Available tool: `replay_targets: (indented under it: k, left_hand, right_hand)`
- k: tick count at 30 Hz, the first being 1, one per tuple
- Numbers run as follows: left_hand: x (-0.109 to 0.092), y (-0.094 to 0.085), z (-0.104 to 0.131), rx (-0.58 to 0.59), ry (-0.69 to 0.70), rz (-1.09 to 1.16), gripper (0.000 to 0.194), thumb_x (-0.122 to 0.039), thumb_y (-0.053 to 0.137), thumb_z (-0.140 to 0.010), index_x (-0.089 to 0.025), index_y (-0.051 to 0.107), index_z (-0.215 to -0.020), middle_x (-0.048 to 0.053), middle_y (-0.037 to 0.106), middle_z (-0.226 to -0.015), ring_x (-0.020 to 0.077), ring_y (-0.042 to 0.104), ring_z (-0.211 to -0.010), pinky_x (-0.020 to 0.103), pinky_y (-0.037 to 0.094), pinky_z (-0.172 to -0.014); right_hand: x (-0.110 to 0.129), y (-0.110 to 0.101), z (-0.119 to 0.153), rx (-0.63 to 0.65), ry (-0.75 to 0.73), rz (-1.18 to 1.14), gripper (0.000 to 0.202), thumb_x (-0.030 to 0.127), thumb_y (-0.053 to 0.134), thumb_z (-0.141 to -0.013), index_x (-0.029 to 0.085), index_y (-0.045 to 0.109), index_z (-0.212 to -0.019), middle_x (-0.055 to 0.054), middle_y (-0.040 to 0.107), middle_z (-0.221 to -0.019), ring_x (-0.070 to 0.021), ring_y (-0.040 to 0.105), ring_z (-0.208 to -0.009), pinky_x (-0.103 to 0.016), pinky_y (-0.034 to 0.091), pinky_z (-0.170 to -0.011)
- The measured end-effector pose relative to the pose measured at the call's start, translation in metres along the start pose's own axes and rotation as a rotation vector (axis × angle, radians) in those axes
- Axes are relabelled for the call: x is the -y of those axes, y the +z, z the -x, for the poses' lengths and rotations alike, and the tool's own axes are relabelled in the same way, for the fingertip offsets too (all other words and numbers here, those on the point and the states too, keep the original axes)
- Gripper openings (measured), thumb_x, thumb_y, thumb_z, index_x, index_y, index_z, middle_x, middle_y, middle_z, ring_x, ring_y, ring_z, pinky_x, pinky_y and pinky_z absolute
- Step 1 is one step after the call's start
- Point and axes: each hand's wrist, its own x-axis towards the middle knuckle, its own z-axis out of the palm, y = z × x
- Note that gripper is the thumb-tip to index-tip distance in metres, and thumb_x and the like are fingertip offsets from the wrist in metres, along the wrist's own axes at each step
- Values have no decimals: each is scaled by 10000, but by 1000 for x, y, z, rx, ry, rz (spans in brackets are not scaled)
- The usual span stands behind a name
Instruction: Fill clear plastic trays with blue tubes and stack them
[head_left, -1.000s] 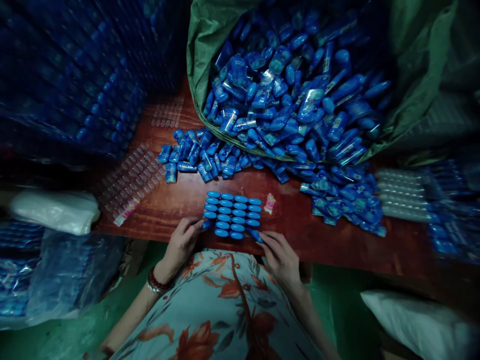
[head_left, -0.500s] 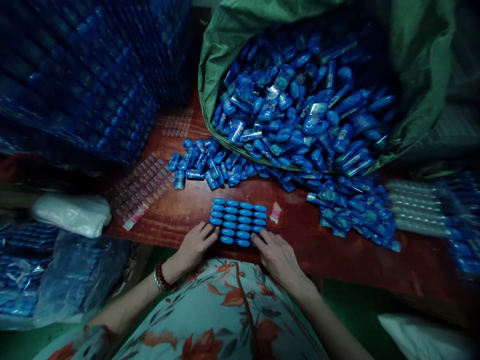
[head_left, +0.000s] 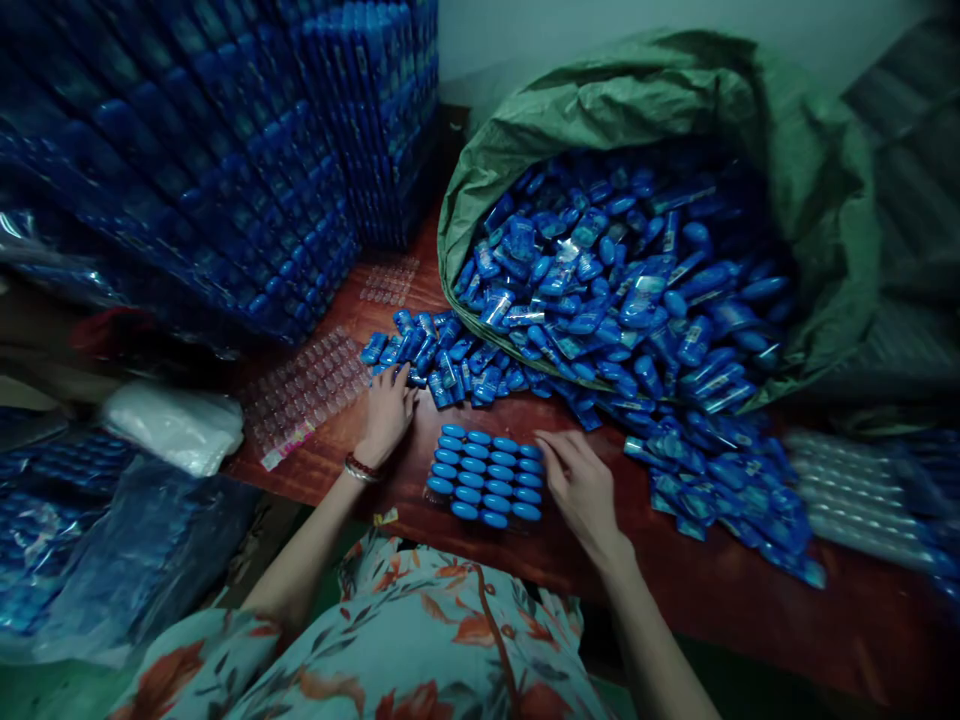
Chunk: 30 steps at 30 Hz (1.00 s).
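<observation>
A compact block of small bottles with blue oval caps stands in rows near the table's front edge. Clear plastic shows at its lower left corner. My left hand reaches to the left end of a loose heap of blue bottles; its fingers are spread at the nearest ones, and I see nothing held. Beside the block's upper right corner is my right hand, fingers stretched toward the caps. Whether the fingertips touch the end bottle is unclear. A pale label lies by the front edge.
A green sack full of blue bottles opens toward me. More bottles are heaped to the right, near stacked clear trays. Clear blister sheets lie left, beside tall stacks of packed bottles and a white plastic bundle.
My left hand has left the block's lower left side and moved forward to the heap. My right hand has shifted from the lower right to the upper right corner. The view has shifted.
</observation>
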Motion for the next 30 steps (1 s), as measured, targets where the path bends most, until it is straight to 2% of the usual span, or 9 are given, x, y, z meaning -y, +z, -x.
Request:
replay_targets:
  k: [3, 7, 11, 15, 18, 22, 26, 28, 30]
  left_hand:
    - [-8, 7, -5, 77, -2, -170, 354, -222, 444, -887, -150, 555, -1215, 179, 512, -1283, 357, 444, -1154, 525, 418, -886]
    - [-9, 2, 19, 119, 65, -212, 399, -148, 392, -878, -171, 548, -1245, 160, 519, -1289, 334, 457, -1140, 483, 427, -869]
    - [0, -11, 58, 164, 110, -201, 461, -89, 397, -839, -204, 548, -1260, 144, 518, -1310, 327, 452, -1134, 475, 441, -828]
    - [8, -20, 78, 133, 128, -149, 379, -144, 433, -867, -236, 588, -1201, 120, 556, -1261, 291, 475, -1075, 463, 440, -829]
    - [10, -21, 64, 84, 128, 7, 308, -181, 423, -898, -210, 608, -1142, 111, 592, -1178, 261, 502, -1036, 449, 445, -842]
    - [-1, -11, 14, 41, 150, 239, 273, -244, 407, -932, -161, 601, -1105, 105, 611, -1069, 219, 545, -1010, 391, 448, -897]
    - [-17, 4, -31, 160, 106, 112, 402, -347, 490, -904, -107, 515, -1225, 154, 589, -1078, 257, 570, -959, 404, 453, -857]
    - [-20, 9, -44, 242, 102, 57, 427, -379, 537, -876, -99, 529, -1198, 163, 597, -1073, 273, 578, -947, 406, 450, -843]
    - [-19, 11, -51, 310, 100, 94, 380, -388, 564, -858, -107, 568, -1115, 140, 620, -1033, 264, 587, -936, 384, 453, -833]
  right_hand:
    - [-6, 15, -53, 159, -109, -40, 358, 148, 377, -896, 231, 624, -1140, -58, 603, -1105, -181, 574, -1037, -327, 482, -906]
    - [-16, 40, -96, 397, -255, 66, 547, 25, 343, -835, 260, 513, -1299, -44, 468, -1371, -193, 459, -1215, -384, 426, -991]
    - [-25, 52, -100, 538, -347, 189, 669, -68, 337, -753, 263, 498, -1311, -57, 451, -1393, -197, 452, -1221, -431, 400, -1012]
    - [-32, 43, -85, 586, -356, 209, 672, -93, 337, -720, 245, 542, -1263, -59, 451, -1394, -199, 484, -1192, -404, 439, -970]
    - [-36, 32, -77, 620, -333, 175, 676, -99, 334, -693, 240, 574, -1226, -40, 437, -1412, -186, 506, -1188, -361, 451, -962]
    - [-36, 20, -75, 677, -291, 127, 610, -77, 345, -701, 229, 645, -1136, -32, 484, -1389, -189, 522, -1201, -339, 437, -986]
    - [-24, 11, -75, 668, -207, 192, 542, -28, 376, -755, 249, 657, -1127, -27, 572, -1306, -209, 586, -1124, -315, 477, -899]
    - [-15, 9, -79, 614, -157, 237, 484, 26, 394, -809, 267, 645, -1146, -26, 640, -1208, -215, 621, -1059, -305, 487, -836]
    - [-6, 11, -86, 571, -99, 260, 416, 91, 414, -855, 274, 638, -1155, -27, 683, -1120, -217, 637, -1014, -293, 483, -800]
